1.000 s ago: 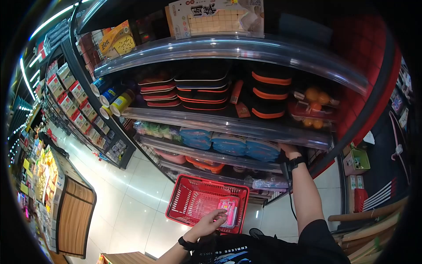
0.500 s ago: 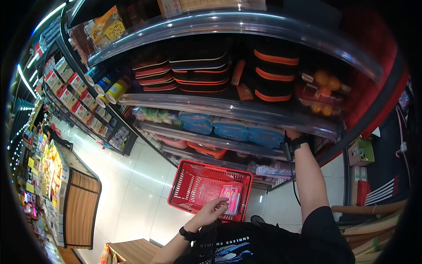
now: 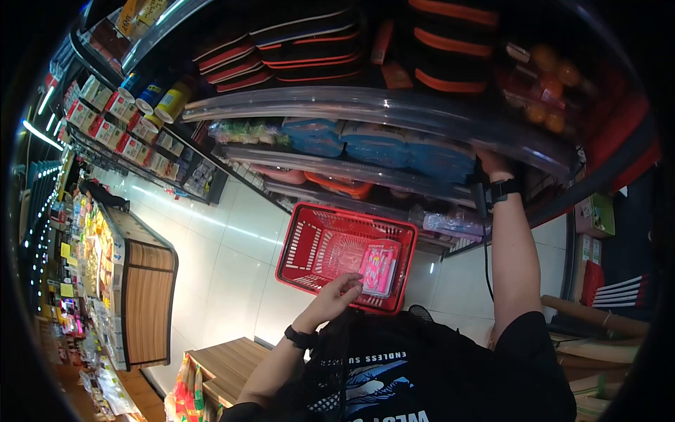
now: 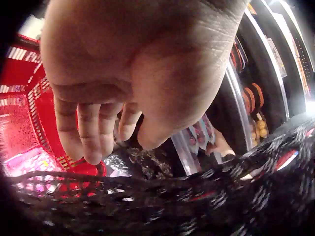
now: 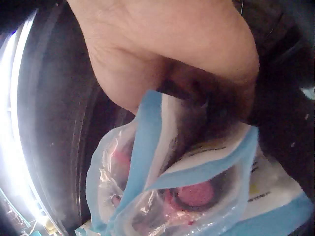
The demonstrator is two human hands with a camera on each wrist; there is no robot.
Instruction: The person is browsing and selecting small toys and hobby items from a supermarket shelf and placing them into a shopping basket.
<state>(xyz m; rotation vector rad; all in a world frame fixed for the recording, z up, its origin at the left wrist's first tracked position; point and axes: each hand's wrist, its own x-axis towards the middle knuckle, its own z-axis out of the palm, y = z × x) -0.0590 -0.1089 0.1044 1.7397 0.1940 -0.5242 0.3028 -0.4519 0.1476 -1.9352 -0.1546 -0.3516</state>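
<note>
My right hand (image 3: 496, 164) reaches into a shelf at the right end of a row of blue packs. In the right wrist view its curled fingers grip the top of a clear plastic bag (image 5: 192, 194) with light-blue edges and pink contents; the fingertips are hidden. My left hand (image 3: 339, 292) hangs loosely over the near edge of a red shopping basket (image 3: 295, 243), and nothing shows in it in the left wrist view. In the basket, next to that hand, lies a clear package with bright pink items (image 3: 380, 269).
Clear shelf-front strips (image 3: 295, 103) run along the shelf edges. Black cases with orange trim (image 3: 453, 49) and netted orange balls (image 3: 548, 88) sit on the shelf above. An orange container (image 3: 337, 184) is lower down. A wooden display counter (image 3: 148, 302) stands left, across the tiled floor.
The head view has tilted downward, so the shelves sit higher in it and more of the shirt shows. Both hands stay in about the same places, at the blue packs and over the basket.
</note>
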